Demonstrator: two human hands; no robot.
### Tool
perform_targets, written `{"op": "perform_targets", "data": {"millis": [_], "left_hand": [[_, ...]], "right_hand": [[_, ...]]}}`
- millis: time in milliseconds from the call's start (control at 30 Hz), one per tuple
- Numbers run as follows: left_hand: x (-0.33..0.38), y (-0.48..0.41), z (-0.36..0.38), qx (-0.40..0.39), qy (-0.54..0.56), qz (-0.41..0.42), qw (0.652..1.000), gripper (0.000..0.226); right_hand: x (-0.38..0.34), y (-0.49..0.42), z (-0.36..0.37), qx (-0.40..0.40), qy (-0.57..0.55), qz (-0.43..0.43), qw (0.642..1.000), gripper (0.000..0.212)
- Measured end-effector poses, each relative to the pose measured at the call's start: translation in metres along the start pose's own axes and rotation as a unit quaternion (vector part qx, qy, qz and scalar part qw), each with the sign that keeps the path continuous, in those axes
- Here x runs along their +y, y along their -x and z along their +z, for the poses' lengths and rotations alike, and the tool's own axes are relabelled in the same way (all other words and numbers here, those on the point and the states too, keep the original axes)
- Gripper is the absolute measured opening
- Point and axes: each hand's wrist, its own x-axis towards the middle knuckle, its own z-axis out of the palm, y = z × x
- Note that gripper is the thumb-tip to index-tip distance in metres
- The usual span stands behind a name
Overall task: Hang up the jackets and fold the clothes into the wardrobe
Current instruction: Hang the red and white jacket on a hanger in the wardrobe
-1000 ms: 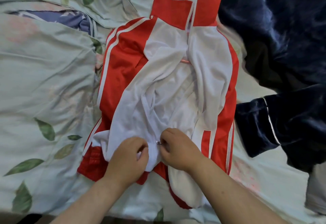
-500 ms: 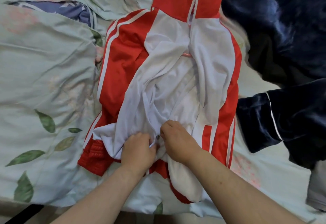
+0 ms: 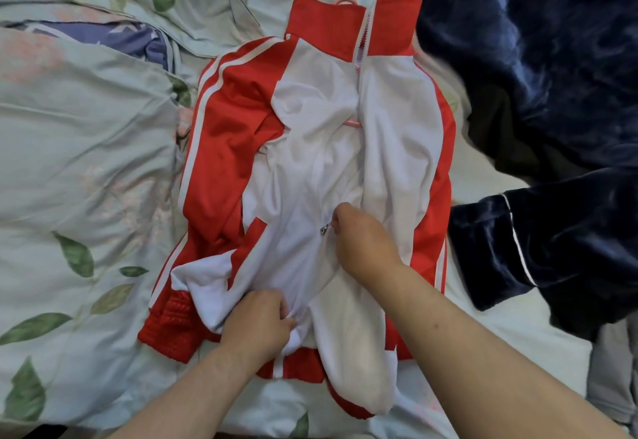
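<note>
A red and white track jacket lies face up on the bed, collar away from me. A pink hanger pokes out above the collar and shows again inside the open front. My right hand pinches the metal zip pull partway up the front. My left hand grips the white fabric at the jacket's bottom hem and holds it down. The zip is closed below the pull and open above it.
The bed is covered by a pale green sheet with a leaf print. Dark navy velvet clothes lie heaped at the right, touching the jacket's side. A purple patterned cloth shows at the upper left.
My right hand has moved away from me up the jacket front with the zip pull, closing the lower part. My left hand stays at the hem.
</note>
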Motion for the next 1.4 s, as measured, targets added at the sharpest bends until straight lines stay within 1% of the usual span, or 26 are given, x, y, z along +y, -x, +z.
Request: {"op": "perform_targets", "data": {"millis": [67,133,167,200,233,300,333,367,433,500,567,633,833,967,1033,1100,1133,1167,1200,1233,1267,1300,1333,1400], "left_hand": [[0.001,0.000,-0.001,-0.031,-0.023,-0.008,0.999,0.029],[0.012,-0.004,-0.010,-0.094,-0.069,-0.019,0.993,0.015],[0.021,-0.007,-0.017,-0.114,-0.082,-0.035,0.989,0.016],[0.033,-0.012,-0.025,-0.108,-0.084,-0.042,0.990,0.021],[0.043,-0.021,-0.031,-0.076,-0.064,-0.032,0.995,0.022],[0.064,-0.038,-0.044,0.036,0.017,-0.008,0.999,0.016],[0.074,-0.043,-0.050,0.084,0.058,-0.002,0.995,0.018],[0.080,-0.048,-0.052,0.102,0.076,0.006,0.992,0.020],[0.084,-0.056,-0.048,0.081,0.080,0.026,0.993,0.020],[0.080,-0.058,-0.046,0.065,0.085,0.024,0.994,0.021],[0.073,-0.058,-0.046,0.057,0.108,0.018,0.992,0.023],[0.067,-0.054,-0.046,0.048,0.110,0.015,0.993,0.027],[0.045,-0.035,-0.034,0.006,0.021,0.014,1.000,0.029],[0.030,-0.033,-0.026,-0.025,-0.043,-0.003,0.999,0.032],[0.033,-0.032,-0.026,-0.017,-0.078,-0.005,0.997,0.022],[0.049,-0.030,-0.036,-0.003,-0.088,-0.003,0.996,0.020],[0.060,-0.029,-0.046,0.020,-0.086,0.008,0.996,0.020],[0.074,-0.030,-0.057,0.066,-0.079,0.030,0.994,0.019],[0.088,-0.033,-0.067,0.138,-0.063,0.061,0.987,0.023],[0.101,-0.040,-0.075,0.219,-0.037,0.093,0.971,0.036],[0.112,-0.050,-0.081,0.277,-0.006,0.116,0.954,0.056],[0.122,-0.064,-0.086,0.300,0.010,0.122,0.946,0.077],[0.128,-0.082,-0.087,0.291,0.011,0.114,0.950,0.093],[0.123,-0.114,-0.083,0.274,-0.025,0.088,0.957,0.107]], "right_hand": [[0.003,-0.005,-0.009,0.015,-0.013,0.017,1.000,0.012],[0.004,-0.006,-0.013,0.013,-0.020,0.019,1.000,0.013],[0.004,-0.006,-0.014,0.007,-0.023,0.015,1.000,0.012],[0.003,-0.005,-0.014,0.004,-0.030,0.012,0.999,0.011],[0.003,-0.004,-0.014,0.006,-0.040,0.012,0.999,0.010],[0.004,-0.004,-0.016,0.016,-0.065,0.015,0.998,0.011],[0.003,-0.004,-0.018,0.019,-0.074,0.013,0.997,0.011],[0.003,-0.005,-0.019,0.017,-0.079,0.010,0.997,0.010],[0.002,-0.005,-0.023,0.008,-0.080,0.011,0.997,0.009],[0.002,-0.007,-0.025,0.011,-0.070,0.015,0.997,0.013],[0.005,-0.010,-0.029,0.024,-0.061,0.023,0.998,0.014],[0.007,-0.015,-0.034,0.041,-0.057,0.031,0.997,0.013],[0.008,-0.029,-0.053,0.055,-0.050,0.041,0.996,0.014],[0.006,-0.036,-0.065,0.084,-0.046,0.039,0.995,0.010],[0.006,-0.037,-0.065,0.088,-0.048,0.042,0.994,0.011],[0.007,-0.038,-0.065,0.082,-0.049,0.047,0.994,0.010],[0.008,-0.038,-0.065,0.079,-0.052,0.049,0.994,0.009],[0.009,-0.040,-0.065,0.079,-0.053,0.048,0.994,0.008],[0.011,-0.042,-0.066,0.081,-0.055,0.047,0.994,0.008],[0.012,-0.044,-0.066,0.086,-0.058,0.046,0.994,0.006],[0.013,-0.046,-0.067,0.092,-0.065,0.043,0.993,0.006],[0.014,-0.049,-0.067,0.102,-0.076,0.040,0.991,0.009],[0.016,-0.053,-0.066,0.116,-0.086,0.039,0.989,0.014],[0.018,-0.059,-0.068,0.131,-0.106,0.048,0.985,0.019]]}}
